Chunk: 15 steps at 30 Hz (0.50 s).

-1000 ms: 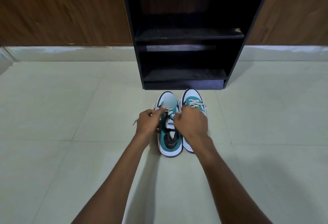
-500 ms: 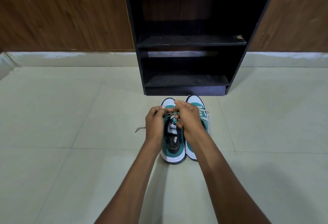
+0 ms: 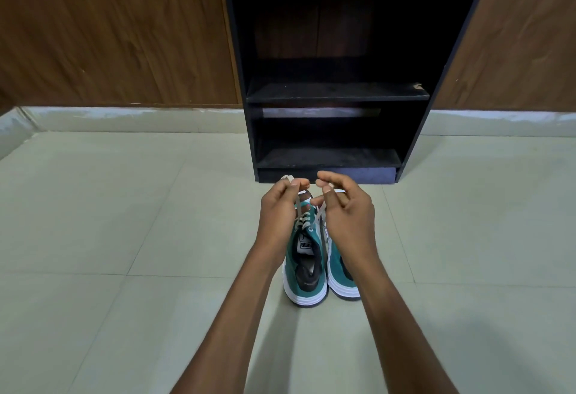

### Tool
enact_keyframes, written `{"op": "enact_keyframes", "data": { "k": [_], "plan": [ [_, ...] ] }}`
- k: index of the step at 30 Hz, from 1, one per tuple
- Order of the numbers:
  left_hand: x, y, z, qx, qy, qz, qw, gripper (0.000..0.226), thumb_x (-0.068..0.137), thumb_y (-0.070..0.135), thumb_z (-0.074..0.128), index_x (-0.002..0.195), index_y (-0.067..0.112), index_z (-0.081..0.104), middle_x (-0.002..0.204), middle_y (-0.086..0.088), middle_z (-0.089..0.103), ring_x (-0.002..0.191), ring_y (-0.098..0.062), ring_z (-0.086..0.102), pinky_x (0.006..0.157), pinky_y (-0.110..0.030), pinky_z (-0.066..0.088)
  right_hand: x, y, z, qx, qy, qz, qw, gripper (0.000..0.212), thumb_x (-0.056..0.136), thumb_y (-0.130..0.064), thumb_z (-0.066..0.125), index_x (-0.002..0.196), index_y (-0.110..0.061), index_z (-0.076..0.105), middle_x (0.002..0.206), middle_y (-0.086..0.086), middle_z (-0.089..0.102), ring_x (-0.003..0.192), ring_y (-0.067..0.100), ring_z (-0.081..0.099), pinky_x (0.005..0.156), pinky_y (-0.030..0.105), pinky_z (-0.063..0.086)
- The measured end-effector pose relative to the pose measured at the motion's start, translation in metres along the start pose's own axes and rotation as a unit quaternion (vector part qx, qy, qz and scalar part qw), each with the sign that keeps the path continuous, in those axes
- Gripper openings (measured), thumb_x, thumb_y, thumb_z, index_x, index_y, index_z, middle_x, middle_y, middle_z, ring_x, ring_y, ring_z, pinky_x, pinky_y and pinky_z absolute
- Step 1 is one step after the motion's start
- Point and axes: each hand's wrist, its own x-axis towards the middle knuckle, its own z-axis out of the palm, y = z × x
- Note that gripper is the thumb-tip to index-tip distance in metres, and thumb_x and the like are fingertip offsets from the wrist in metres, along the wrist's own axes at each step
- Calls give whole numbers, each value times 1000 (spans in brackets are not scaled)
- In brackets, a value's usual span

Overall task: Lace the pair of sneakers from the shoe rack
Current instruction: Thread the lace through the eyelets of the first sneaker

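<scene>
Two teal and white sneakers stand side by side on the floor, toes toward the rack. The left sneaker (image 3: 307,269) has its black inside and tongue label showing; the right sneaker (image 3: 339,272) is partly hidden by my right forearm. My left hand (image 3: 279,216) pinches one end of the left sneaker's pale lace (image 3: 300,209) and holds it raised above the toe. My right hand (image 3: 346,212) pinches the other lace end (image 3: 321,211), also pulled up taut. Both toes are hidden behind my hands.
A black shoe rack (image 3: 336,94) with bare shelves stands right behind the sneakers against a wood-panelled wall (image 3: 109,28). Pale floor tiles (image 3: 124,222) spread to both sides, with a light skirting along the wall.
Both hands have risen from the left sneaker's eyelets, drawing the two lace ends upward and forward. The view has tilted up, so more of the rack shows.
</scene>
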Motion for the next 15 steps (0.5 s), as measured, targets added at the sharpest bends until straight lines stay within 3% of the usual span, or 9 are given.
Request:
{"op": "enact_keyframes", "data": {
  "k": [3,7,11,15],
  "plan": [
    [-1,0,-2,21,-12,34,999,25,106,17,50,108,4,72,85,8,78,80,-4,75,67,-15,55,6,-7,0,18,-10,-13,1000,25,102,-9,53,120,-19,67,104,-6,75,82,8,75,74,17,58],
    [3,-3,-8,60,-22,93,994,25,106,16,50,114,16,74,106,8,76,99,-1,70,85,-14,54,22,-8,1,-67,-120,64,988,32,100,-5,51,128,-18,56,113,1,71,72,11,74,76,35,63],
    [11,2,-17,80,-95,98,987,30,106,11,48,127,14,70,128,7,70,118,4,62,94,-8,45,32,-4,0,-35,-194,92,976,25,94,-8,60,117,-17,58,106,0,75,70,19,75,55,29,48],
    [15,6,-29,111,-153,93,978,33,106,12,49,130,21,69,120,19,72,112,12,63,88,-3,44,43,2,-5,39,-231,129,964,16,90,-20,72,104,-12,70,87,2,78,67,21,68,49,26,40]
  ]
}}
